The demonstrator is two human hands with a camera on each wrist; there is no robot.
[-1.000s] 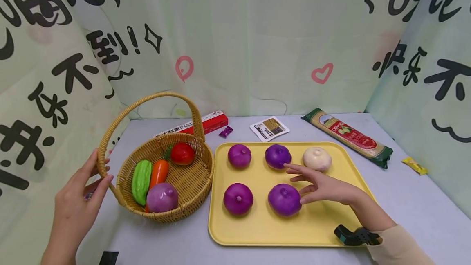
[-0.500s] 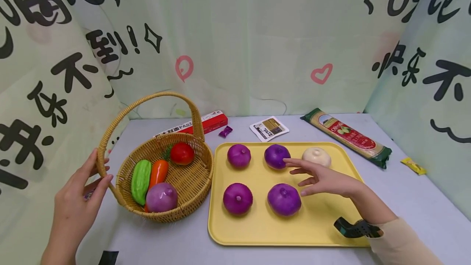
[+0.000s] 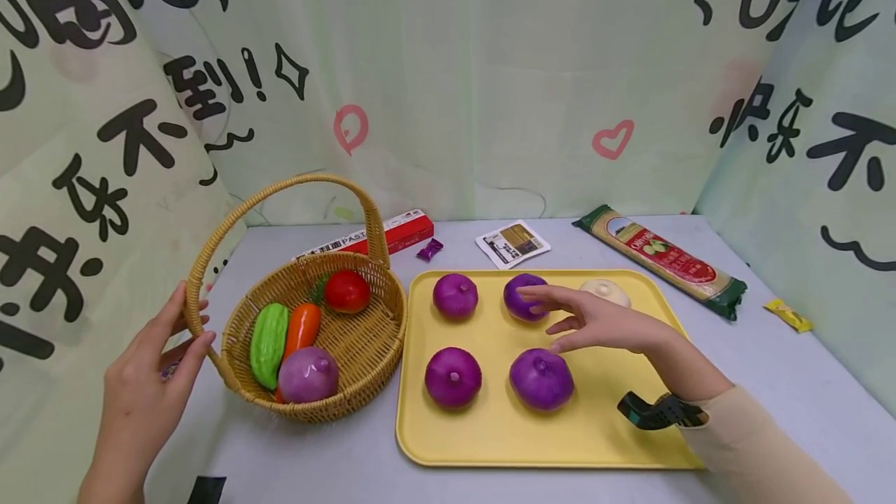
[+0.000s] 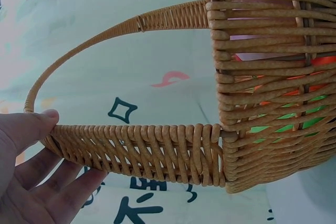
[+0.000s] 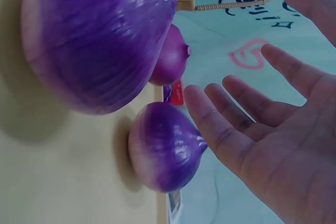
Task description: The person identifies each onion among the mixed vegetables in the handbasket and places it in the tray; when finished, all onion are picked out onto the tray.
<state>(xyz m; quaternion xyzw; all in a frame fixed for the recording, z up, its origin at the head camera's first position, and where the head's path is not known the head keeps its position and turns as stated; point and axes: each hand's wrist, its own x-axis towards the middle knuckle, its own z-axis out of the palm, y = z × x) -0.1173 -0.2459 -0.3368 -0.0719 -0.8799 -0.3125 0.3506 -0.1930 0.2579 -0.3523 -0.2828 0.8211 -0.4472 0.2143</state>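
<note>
Left hand: the left hand (image 3: 150, 368) sits at the near foot of the woven wicker basket's (image 3: 371, 337) arched handle, thumb on top, fingers underneath, lightly clasping the braided cane and steadying it.
Basket: left of the flat yellow plastic tray (image 3: 490, 434); round, ribbed weave, holding a bumpy green gourd (image 3: 269, 344), a smooth orange carrot (image 3: 302, 328), a glossy red tomato (image 3: 347, 292) and a pale purple onion (image 3: 309, 376).
Tray load: four shiny purple onions on the tray in two rows, each a squat bulb with a small nub on top; a cream-white onion (image 3: 603, 289) sits at the far right corner, half hidden behind the hand.
Right hand: the right hand (image 3: 595, 323) hovers above the tray with fingers spread and relaxed, gripping nothing, fingertips over the far middle purple onion (image 3: 521, 298).
Step in hand: looks like a reach for that far middle onion, not yet closed on it.
Next move: likely a lower, rounder cupping grip; the slick curved skin could roll away on the smooth tray.
</note>
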